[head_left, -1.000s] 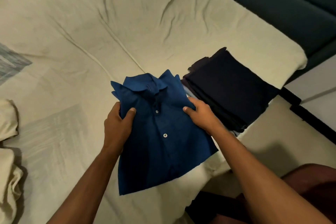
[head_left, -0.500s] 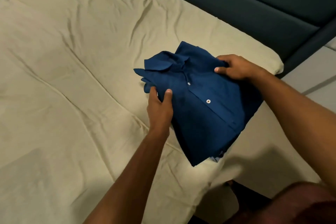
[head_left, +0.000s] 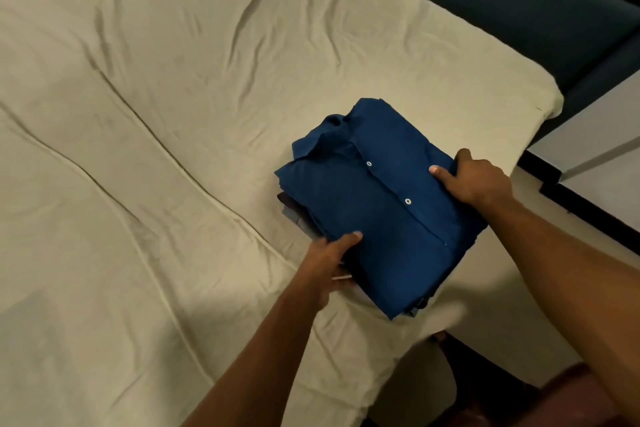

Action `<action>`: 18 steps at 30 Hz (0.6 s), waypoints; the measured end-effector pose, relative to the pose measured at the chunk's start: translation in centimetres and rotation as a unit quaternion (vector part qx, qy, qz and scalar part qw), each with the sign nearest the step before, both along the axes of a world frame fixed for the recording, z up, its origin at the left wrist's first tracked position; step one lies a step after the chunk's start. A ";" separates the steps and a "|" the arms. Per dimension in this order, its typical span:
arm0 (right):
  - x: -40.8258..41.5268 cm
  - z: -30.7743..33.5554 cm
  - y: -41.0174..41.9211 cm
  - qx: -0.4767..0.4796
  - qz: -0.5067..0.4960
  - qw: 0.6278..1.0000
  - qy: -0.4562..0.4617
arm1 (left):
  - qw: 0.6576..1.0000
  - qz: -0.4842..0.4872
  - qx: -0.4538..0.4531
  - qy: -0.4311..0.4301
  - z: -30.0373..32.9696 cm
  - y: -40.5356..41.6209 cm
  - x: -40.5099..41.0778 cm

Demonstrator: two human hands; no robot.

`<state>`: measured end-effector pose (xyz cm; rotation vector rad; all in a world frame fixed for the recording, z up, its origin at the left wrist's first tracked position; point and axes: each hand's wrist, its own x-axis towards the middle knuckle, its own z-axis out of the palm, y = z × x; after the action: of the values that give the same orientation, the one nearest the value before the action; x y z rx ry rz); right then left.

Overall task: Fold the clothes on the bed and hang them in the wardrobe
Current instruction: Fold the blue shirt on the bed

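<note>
Both bare forearms are reaching forward from the lower frame. Left hand [head_left: 332, 262] is lying low, thumb on top, fingers tucked out of sight underneath. Right hand [head_left: 472, 177] is arching over, thumb pressing down, fingers curling around the far edge.

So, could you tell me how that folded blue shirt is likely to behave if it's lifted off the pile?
The blue shirt is probably floppy: thin cloth, so unsupported edges would sag. It likely needs both hands, as the left hand and right hand grip opposite sides. It looks light.
</note>
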<state>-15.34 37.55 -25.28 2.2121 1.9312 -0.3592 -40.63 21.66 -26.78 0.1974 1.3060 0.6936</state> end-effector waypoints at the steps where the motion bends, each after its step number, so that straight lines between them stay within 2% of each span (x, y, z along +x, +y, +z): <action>1: 0.1 0.2 0.1 0.009 0.017 1.000 -0.011 | 1.000 -0.007 -0.004 -0.013 0.1 -0.5 0.6; 4: 0.2 1.5 0.9 0.042 0.063 0.996 -0.046 | 0.997 0.014 -0.018 -0.069 0.4 -1.2 2.6; 7: 0.4 2.5 1.2 0.020 0.077 0.992 -0.099 | 0.995 -0.001 -0.031 -0.098 0.9 -1.6 3.8; 9: 0.2 2.2 0.3 0.002 0.071 0.989 -0.128 | 0.996 -0.037 -0.035 -0.074 1.2 -2.0 3.6; 12: -1.4 1.2 -1.5 0.046 0.068 0.986 -0.144 | 0.998 -0.064 -0.015 -0.016 1.5 -2.5 2.3; 18: -8.1 0.4 -4.9 0.110 0.129 0.981 -0.094 | 0.996 -0.049 0.032 0.063 1.6 -5.3 -2.6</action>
<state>-23.46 32.65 -24.92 1.9927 2.2036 0.1046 -43.24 16.36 -25.20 0.3588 1.3863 0.6483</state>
